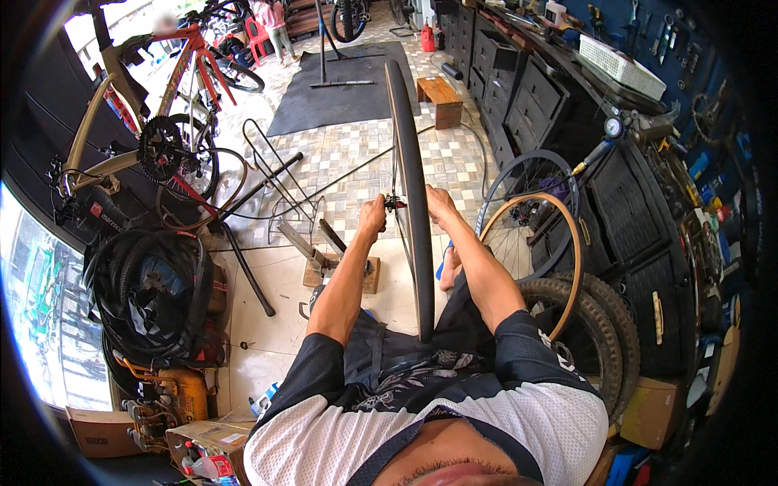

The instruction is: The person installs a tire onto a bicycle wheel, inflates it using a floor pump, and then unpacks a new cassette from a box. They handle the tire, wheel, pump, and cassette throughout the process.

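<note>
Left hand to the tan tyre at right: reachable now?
Probably not: the left hand is at the hub, and the upright wheel and right forearm stand between it and the tan tyre.

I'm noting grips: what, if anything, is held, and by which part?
A thin, black-tyred bicycle wheel: the left hand holds its dark hub by the left end; the right hand is partly hidden, its hold unclear.

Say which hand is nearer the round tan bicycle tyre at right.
Right. The right hand is left of the tyre; the left hand is farther left, across the upright black-tyred bicycle wheel.
</note>
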`<state>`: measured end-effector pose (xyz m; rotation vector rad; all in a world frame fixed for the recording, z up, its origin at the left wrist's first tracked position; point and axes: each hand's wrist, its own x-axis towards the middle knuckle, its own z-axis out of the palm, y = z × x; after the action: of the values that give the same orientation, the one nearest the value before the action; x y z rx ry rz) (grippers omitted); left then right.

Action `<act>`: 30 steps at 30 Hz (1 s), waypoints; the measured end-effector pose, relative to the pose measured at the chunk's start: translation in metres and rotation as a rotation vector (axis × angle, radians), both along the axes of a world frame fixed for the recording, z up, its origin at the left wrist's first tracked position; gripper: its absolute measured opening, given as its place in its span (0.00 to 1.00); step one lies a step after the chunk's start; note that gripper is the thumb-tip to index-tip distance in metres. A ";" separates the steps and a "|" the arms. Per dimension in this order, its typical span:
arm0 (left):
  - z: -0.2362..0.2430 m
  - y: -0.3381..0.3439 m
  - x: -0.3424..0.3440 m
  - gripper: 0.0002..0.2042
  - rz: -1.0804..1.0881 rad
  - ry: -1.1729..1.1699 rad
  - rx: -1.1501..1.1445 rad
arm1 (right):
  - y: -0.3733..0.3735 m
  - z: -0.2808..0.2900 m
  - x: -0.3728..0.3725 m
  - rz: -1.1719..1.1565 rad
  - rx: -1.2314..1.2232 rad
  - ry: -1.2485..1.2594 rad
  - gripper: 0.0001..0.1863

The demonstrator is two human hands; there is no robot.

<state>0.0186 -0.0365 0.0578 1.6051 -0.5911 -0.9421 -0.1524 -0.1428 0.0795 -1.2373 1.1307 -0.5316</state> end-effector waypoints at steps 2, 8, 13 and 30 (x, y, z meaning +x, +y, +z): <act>0.000 -0.001 0.000 0.23 -0.027 -0.021 -0.004 | -0.001 0.002 -0.001 -0.007 0.000 0.007 0.27; -0.002 -0.002 0.006 0.22 0.014 -0.008 -0.004 | 0.006 0.011 0.003 -0.012 -0.013 0.001 0.25; 0.001 -0.005 -0.002 0.22 -0.004 0.013 -0.043 | 0.002 0.010 -0.005 -0.022 -0.003 -0.036 0.22; 0.161 0.226 -0.046 0.31 0.130 -0.219 -0.554 | 0.023 0.007 0.064 -0.247 -0.491 -0.027 0.26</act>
<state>-0.0275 0.1891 0.2189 1.2300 -0.8077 -0.4502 -0.0884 -0.1200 0.0862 -1.5083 1.1758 -1.0560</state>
